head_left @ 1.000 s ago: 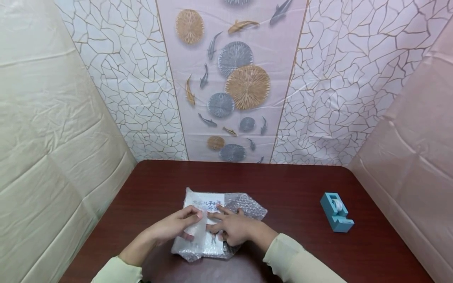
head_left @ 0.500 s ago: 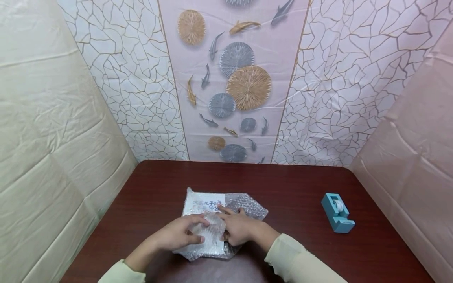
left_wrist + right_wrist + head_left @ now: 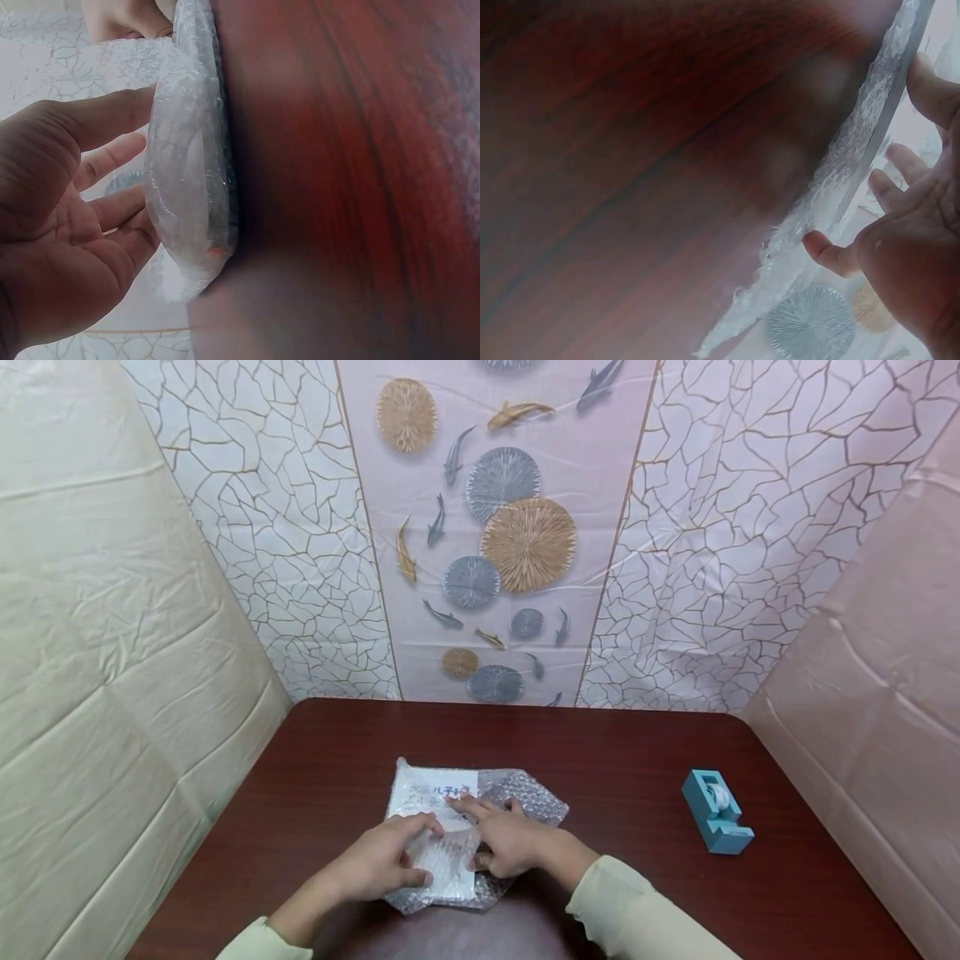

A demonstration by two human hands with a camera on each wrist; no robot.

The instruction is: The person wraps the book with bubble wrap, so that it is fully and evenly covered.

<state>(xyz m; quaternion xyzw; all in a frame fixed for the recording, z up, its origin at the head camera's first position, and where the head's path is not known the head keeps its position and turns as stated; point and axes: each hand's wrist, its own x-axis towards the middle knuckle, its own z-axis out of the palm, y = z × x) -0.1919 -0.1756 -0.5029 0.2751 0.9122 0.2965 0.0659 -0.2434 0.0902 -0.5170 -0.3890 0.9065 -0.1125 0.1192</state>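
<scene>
A flat white book (image 3: 423, 782) with blue lettering lies on a sheet of bubble wrap (image 3: 528, 792), near the front of the table. The wrap's left side is folded across the cover. On that fold rest the fingertips of my left hand (image 3: 375, 860); in the left wrist view its fingers reach out to the bulging wrap (image 3: 184, 165). My right hand (image 3: 513, 842) is spread over the book's right part, fingers on the cover and wrap. The right wrist view shows the book's grey edge (image 3: 877, 135) above the lower bubble layer (image 3: 799, 225).
A blue tape dispenser (image 3: 716, 814) with a roll of tape stands on the right side of the dark red table (image 3: 615, 760). Patterned cloth (image 3: 525, 543) hangs behind the table, and plain pale cloth (image 3: 105, 677) closes off the sides.
The left flap of bubble wrap has come further right over the cover. My left hand has shifted slightly right with it. The right hand stays at the book's right part, its fingers shifting slightly.
</scene>
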